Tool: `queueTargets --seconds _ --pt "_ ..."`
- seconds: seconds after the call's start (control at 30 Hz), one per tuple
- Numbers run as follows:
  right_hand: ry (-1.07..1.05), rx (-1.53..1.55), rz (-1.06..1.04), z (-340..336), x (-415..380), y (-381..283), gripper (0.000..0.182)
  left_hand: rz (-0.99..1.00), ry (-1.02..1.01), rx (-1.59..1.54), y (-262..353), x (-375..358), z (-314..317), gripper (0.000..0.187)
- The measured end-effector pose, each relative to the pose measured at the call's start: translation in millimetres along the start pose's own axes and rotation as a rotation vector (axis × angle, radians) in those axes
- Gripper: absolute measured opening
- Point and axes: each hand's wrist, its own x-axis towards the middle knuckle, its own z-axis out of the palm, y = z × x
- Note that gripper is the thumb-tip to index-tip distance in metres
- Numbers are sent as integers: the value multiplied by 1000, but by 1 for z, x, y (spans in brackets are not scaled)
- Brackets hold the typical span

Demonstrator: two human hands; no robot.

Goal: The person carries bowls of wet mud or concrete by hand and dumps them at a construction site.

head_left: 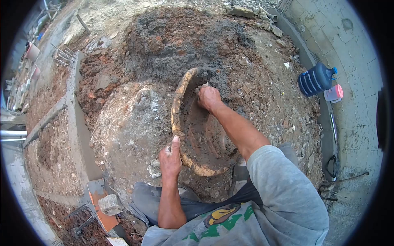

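Note:
A round, mud-coated basin point(204, 133) with a worn tan rim lies tilted on the ground before me. My left hand point(170, 162) is closed on its near-left rim, thumb pointing up along the edge. Toward the far side, my right hand point(208, 97) is closed over the basin's inner wall, its fingers curled. A small pale tip shows at those fingers, but what they hold is hidden. Dark wet mud smears the inside of the basin. Just beyond it lies a dark heap of soil point(176, 45).
A blue water jug point(317, 79) and a pink-lidded container point(333, 94) stand by the right wall point(359, 69). A concrete beam point(76, 127) runs along the left. Near my left knee are an orange-and-grey board point(102, 205) and a stone block point(110, 204).

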Motion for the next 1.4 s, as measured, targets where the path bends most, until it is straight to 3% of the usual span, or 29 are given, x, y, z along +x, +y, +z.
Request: queueTargets --seconds 0.07,0.1,0.23,0.33,0.4,0.43,0.5,0.6,0.73,0.8,0.87,0.9,0.97,1.07,1.1,1.13,1.2,1.27,1.3,1.37,1.4 --pt "-70 -62 4 -5 -14 2 29 -103 8 -130 1 -3 2 53" --pt "-89 -27 17 8 -16 9 39 -136 1 -202 -12 1 3 53" --pt "19 -142 -57 34 -32 33 45 -131 38 -268 -10 0 5 53" --pt "-70 -91 -48 33 -34 43 47 -166 18 -282 -11 -5 4 53" --pt "147 -182 -44 47 -32 48 40 -164 21 -168 -1 -12 3 53" --pt "157 -179 -48 41 -24 50 40 -156 29 -167 0 -13 5 53" --pt "-38 -30 33 23 -9 53 31 -122 72 -152 0 -17 7 52" --pt "-19 -34 48 13 -11 78 24 -142 105 -130 6 -22 8 51" --pt "-27 -32 241 -5 -22 184 26 -95 86 -148 -6 -16 -3 51" --pt "91 142 476 -27 -32 208 29 -31 314 -145 -40 -7 -11 51" --pt "219 237 591 -62 -43 217 32 -133 286 -382 -24 -1 -18 51" --pt "187 235 593 -82 -58 200 32 -164 287 -370 -24 -6 -17 51" --pt "128 337 354 -119 -75 148 34 -111 234 -312 -16 0 -18 50" --pt "-182 338 239 -102 -116 89 32 -68 147 -276 -4 -6 -17 49" --pt "-102 239 15 -102 -139 60 35 -104 101 -374 -5 -4 -19 48" --pt "-261 120 -44 -103 -155 32 43 -104 91 -372 -1 -2 -19 48" --pt "-331 106 -120 -69 -183 -1 51 -76 120 -351 7 -2 -18 48" --pt "-415 144 -6 -33 -194 -25 35 -111 37 -360 3 0 -25 40" --pt "-419 143 8 2 -203 -29 35 -146 -34 -365 0 0 -28 33" --pt "-55 -133 -49 63 -212 -29 43 -124 -56 -396 -5 -2 -28 34" --pt "-54 -138 -43 63 -204 -30 43 -101 -66 -424 -7 -2 -28 36"
